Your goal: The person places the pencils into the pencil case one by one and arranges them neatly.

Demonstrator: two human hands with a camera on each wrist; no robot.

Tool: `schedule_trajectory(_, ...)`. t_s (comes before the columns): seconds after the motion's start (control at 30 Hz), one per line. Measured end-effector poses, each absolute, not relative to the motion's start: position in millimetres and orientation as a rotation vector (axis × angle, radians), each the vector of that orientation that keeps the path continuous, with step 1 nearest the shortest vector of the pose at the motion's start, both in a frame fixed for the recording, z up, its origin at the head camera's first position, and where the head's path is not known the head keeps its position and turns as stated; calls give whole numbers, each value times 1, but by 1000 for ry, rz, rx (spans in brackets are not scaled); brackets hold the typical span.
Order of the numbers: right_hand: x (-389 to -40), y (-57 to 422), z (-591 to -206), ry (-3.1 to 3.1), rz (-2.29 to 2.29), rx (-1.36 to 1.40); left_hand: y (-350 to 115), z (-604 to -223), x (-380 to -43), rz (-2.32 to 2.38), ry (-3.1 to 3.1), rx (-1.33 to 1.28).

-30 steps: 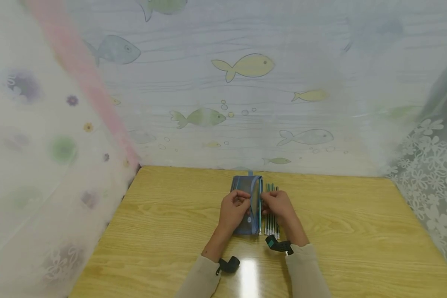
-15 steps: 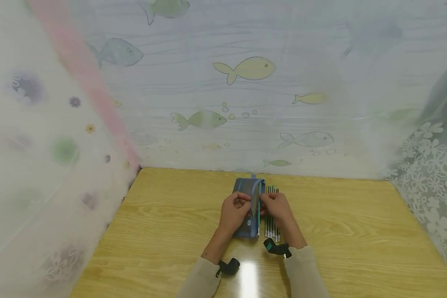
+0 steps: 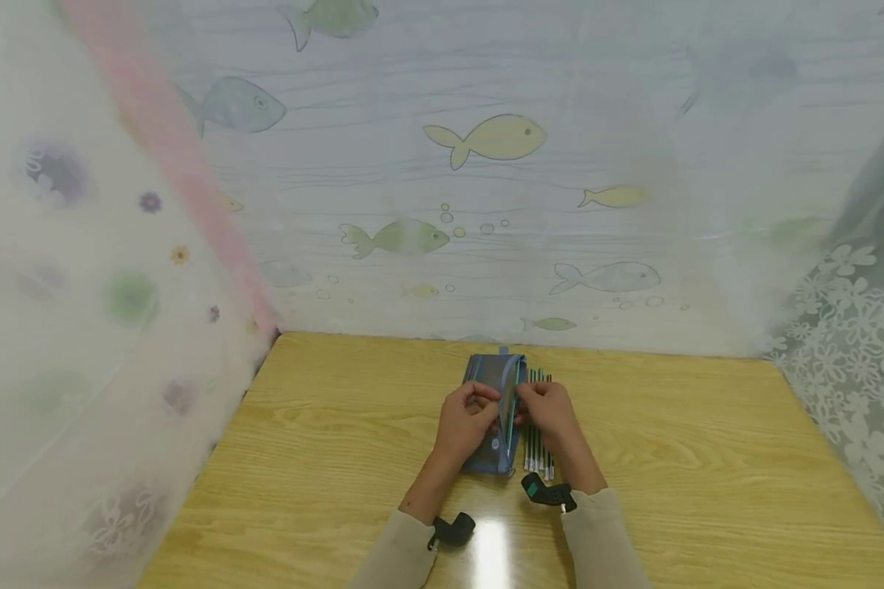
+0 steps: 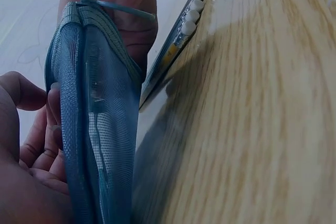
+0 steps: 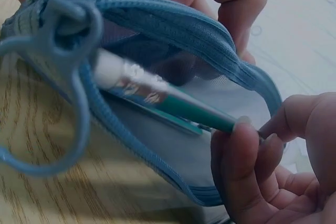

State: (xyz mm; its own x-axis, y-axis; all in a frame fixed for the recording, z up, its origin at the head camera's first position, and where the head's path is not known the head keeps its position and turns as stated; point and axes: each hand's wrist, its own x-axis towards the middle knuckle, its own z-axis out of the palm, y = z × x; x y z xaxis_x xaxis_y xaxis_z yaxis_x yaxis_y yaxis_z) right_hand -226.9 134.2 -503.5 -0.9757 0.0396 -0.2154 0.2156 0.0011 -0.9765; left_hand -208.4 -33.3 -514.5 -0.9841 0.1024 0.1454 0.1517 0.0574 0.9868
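Observation:
A blue mesh pencil case (image 3: 489, 370) stands partly on its side on the table, its zipped mouth gaping toward the right. My left hand (image 3: 460, 424) pinches the case's edge by that mouth; in the left wrist view its fingers (image 4: 39, 145) are against the mesh. With thumb and fingertips, my right hand (image 3: 552, 406) pinches a green pencil (image 5: 194, 109). The pencil lies lengthwise in the mouth, its white eraser end near the zip's ring pull (image 5: 71, 35). Below it, another slim green thing (image 5: 173, 121) shows inside the case.
Several pencils (image 3: 538, 454) lie side by side just right of the case, partly under my right hand. The wooden table (image 3: 324, 458) reaches back to a fish-print curtain (image 3: 398, 286). Black wrist cameras sit at both cuffs.
The pencil has moved from along the case's right edge into its mouth, the eraser end now inside the near end. The case's mouth has tipped slightly; both hands have hardly shifted.

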Motion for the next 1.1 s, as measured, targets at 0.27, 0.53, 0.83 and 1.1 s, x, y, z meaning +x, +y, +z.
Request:
schedule_trajectory(0.27,-227,135,-497,2121,-2114,206,-34,-515,-209,-2130,-2236,-286)
schedule_trajectory(0.53,-225,137,-503,2174,-2107,180,-33,-516,-209,-2100,-2259,-277)
schedule_trajectory(0.83,-225,144,-503,2271,-2027,174,-33,-515,-209,-2109,-2253,-276)
schedule_trajectory(1.1,-225,161,-504,2627,-1717,133,-33,-517,-208,-2100,-2247,-284)
